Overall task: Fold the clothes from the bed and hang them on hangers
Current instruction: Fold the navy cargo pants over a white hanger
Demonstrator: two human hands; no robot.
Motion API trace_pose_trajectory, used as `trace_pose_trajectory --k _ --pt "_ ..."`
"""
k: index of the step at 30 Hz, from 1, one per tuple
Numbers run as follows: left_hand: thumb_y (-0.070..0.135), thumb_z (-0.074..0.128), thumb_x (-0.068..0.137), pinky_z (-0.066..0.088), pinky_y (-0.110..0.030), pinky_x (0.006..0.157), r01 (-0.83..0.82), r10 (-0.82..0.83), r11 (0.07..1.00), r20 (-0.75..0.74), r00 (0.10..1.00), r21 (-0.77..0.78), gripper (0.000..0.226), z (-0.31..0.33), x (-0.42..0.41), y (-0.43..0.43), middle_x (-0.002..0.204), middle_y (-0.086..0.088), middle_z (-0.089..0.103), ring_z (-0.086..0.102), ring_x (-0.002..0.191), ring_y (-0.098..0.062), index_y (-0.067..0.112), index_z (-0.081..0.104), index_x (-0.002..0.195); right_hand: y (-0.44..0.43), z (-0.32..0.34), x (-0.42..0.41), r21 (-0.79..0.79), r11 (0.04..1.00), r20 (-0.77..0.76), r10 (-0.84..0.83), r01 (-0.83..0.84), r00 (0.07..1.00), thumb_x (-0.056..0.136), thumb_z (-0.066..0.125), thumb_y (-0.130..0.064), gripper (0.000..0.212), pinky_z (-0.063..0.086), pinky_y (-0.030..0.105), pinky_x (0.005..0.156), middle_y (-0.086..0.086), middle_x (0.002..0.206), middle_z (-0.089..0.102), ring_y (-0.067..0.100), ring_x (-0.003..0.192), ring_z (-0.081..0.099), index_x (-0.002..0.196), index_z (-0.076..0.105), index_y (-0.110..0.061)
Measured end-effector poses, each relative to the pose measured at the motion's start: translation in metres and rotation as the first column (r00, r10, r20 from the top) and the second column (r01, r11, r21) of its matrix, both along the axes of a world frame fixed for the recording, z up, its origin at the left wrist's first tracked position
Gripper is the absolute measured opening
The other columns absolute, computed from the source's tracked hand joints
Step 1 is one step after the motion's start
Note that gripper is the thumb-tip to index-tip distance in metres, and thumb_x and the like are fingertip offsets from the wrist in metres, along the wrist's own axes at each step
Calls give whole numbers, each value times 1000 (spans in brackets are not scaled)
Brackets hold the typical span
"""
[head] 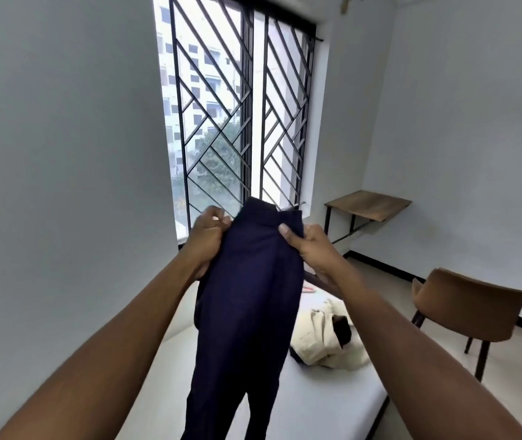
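navy trousers [247, 306] hang in the air over the bed [316, 404], gripped at the top edge by the left hand [205, 239] and right hand [308, 249]; their lower legs run out of view. a cream garment [326, 338] lies crumpled behind, partly hidden.

matt navy cloth trousers [247, 296]; wooden shelf [368, 205].

White walls [62, 122], barred window [240, 106], daylit, brown chair [469, 309], small desk [367, 204], perhaps wall-mounted
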State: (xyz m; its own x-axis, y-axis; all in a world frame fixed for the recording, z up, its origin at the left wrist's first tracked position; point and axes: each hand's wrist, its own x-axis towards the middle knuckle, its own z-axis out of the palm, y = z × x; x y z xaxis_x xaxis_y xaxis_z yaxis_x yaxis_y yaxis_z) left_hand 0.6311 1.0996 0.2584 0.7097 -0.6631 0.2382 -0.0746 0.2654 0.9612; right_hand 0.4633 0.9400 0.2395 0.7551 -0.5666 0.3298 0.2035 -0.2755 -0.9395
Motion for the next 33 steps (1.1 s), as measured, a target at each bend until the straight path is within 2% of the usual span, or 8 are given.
trace_pose_trajectory --k 2,7,11,16,19,22,27,33 --pt "13 58 105 52 -29 61 -150 151 989 37 988 -15 7 15 15 7 88 -8 68 61 66 -15 16 63 109 -20 9 -13 83 994 71 -72 66 995 103 64 -31 33 61 30 84 11 112 79 23 102 76 119 74 -4" --pt "67 77 70 58 -23 62 15 -29 993 119 992 115 66 37 22 44 87 -4 79 74 74 -13 6 75 96 -66 19 -33 198 955 128 -247 219 961 100 70 -34 35 60 40 93 14 111 79 30 105 74 116 75 -4" --pt "34 91 76 60 -32 70 -183 111 957 303 947 223 33 37 26 40 86 -6 80 75 77 -20 7 78 91 -92 25 -29 118 893 27 -441 435 897 93 77 -34 25 62 50 90 10 96 80 31 96 76 98 79 -9" --pt "44 81 84 61 -45 74 -525 426 830 394 814 187 36 28 28 14 77 -7 76 73 76 -28 10 75 76 -87 37 -15 -120 806 -88 -590 580 802 87 75 -33 28 62 47 78 11 85 78 30 84 75 83 75 -5" --pt "30 81 88 64 -40 80 -201 177 970 173 969 137 24 32 28 25 100 -13 79 76 89 -27 8 78 97 -83 52 -32 90 938 -52 -330 333 943 89 82 -27 27 63 44 88 14 100 80 29 94 77 102 77 -4" --pt "31 92 73 64 -34 76 235 -232 966 -34 972 108 56 43 36 52 114 -21 75 75 92 -27 -2 74 114 -85 67 -57 238 971 -49 -7 19 999 87 85 -23 41 61 39 95 17 112 78 28 102 76 118 74 1" --pt "18 74 90 63 -37 68 -6 62 939 -154 986 345 34 59 40 14 104 -18 77 74 81 -28 1 71 120 -173 44 14 90 889 -316 -402 449 859 38 86 -35 67 64 57 84 16 99 78 33 88 76 98 74 -7" --pt "12 63 91 56 -27 47 -131 194 958 -239 951 256 16 74 7 -25 77 -12 67 63 56 -22 7 67 105 -77 91 25 -259 714 -268 -700 650 662 85 74 -13 12 45 28 69 11 93 73 28 91 69 82 67 -5"
